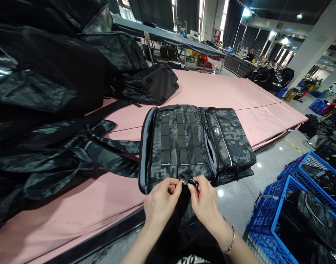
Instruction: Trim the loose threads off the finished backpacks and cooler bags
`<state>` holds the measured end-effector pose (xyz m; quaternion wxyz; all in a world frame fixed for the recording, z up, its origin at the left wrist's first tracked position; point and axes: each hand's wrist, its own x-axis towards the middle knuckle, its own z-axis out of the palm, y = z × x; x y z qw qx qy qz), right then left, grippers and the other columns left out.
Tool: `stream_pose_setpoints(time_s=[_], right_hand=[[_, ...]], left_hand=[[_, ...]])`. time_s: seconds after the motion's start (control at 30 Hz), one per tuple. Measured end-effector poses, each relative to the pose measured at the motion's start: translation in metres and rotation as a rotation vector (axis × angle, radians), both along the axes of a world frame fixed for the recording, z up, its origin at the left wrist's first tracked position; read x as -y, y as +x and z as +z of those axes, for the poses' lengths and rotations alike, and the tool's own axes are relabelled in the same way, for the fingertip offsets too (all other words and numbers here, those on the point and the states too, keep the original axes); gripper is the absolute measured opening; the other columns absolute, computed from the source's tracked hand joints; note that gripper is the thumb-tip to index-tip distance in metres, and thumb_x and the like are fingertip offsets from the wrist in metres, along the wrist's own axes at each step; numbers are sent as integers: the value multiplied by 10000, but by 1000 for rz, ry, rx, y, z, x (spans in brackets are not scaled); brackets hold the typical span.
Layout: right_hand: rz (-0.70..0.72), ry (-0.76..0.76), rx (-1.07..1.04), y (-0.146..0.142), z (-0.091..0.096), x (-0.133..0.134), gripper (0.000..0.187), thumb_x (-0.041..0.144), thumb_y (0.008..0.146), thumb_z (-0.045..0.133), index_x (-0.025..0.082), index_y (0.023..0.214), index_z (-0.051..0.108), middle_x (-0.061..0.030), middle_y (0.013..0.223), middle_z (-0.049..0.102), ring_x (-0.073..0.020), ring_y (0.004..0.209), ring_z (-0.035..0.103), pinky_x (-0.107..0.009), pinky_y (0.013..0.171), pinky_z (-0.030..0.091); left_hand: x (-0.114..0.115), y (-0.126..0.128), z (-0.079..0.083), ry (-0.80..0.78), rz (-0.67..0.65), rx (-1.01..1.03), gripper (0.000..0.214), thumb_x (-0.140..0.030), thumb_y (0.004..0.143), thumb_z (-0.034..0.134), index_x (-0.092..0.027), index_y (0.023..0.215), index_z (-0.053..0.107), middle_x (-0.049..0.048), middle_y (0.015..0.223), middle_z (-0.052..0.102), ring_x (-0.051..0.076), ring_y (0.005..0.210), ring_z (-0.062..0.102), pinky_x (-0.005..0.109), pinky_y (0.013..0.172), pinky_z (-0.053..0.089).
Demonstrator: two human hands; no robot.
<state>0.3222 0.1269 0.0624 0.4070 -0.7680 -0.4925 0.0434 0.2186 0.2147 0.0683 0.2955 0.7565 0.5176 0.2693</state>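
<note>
A dark camouflage backpack [190, 143] lies flat on the pink table [217, 91], its near edge hanging over the table's front. My left hand [161, 203] is closed in a pinch on the bag's near edge, fingers curled. My right hand [205, 200] is closed around a small black tool with a red part, which looks like thread snips [190, 180], with its tip at the bag's edge between my two hands. A bracelet circles my right wrist.
A tall heap of dark bags [47, 91] covers the table's left side. One black bag [153, 84] lies behind the backpack. Blue plastic crates [291, 205] holding bags stand on the floor at right. People work at far tables.
</note>
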Motion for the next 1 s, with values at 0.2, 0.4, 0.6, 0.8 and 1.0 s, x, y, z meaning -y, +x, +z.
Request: stream_pose_setpoints(time_s=[0.2, 0.4, 0.6, 0.8, 1.0], right_hand=[[7, -48, 49, 0, 6, 3, 184, 304, 932, 389, 192, 962, 532, -52, 846, 650, -208, 724, 626, -299, 648, 470], [-11, -53, 77, -2, 7, 3, 205, 314, 948, 365, 189, 964, 527, -60, 858, 650, -216, 757, 638, -303, 658, 479], [-30, -12, 55, -3, 1, 2, 197, 318, 944, 381, 194, 968, 532, -49, 859, 659, -200, 740, 639, -291, 647, 480], [-25, 54, -52, -1, -4, -2, 171, 313, 913, 429, 195, 952, 547, -40, 813, 656, -181, 731, 636, -276, 659, 479], [-3, 87, -253, 2, -8, -3, 140, 312, 867, 476, 203, 924, 541, -24, 790, 643, -175, 708, 619, -284, 662, 473]], left_hand=[[0, 0, -5, 14, -2, -19, 242, -434, 743, 463, -227, 695, 578, -26, 592, 577, 158, 627, 561, 251, 556, 350], [1, 1, 0, 18, 3, -1, 239, -432, 738, 466, -227, 691, 580, -27, 579, 569, 155, 610, 554, 250, 549, 346], [1, 2, 1, 21, 7, -11, 255, -443, 744, 464, -224, 678, 576, -23, 574, 565, 156, 611, 555, 250, 554, 349], [0, 1, 0, 41, -2, -15, 268, -442, 756, 451, -221, 680, 582, -11, 589, 581, 161, 610, 557, 252, 544, 351], [-1, 0, -1, 73, -19, -2, 278, -455, 762, 448, -220, 685, 577, -10, 588, 585, 161, 605, 561, 251, 540, 360]])
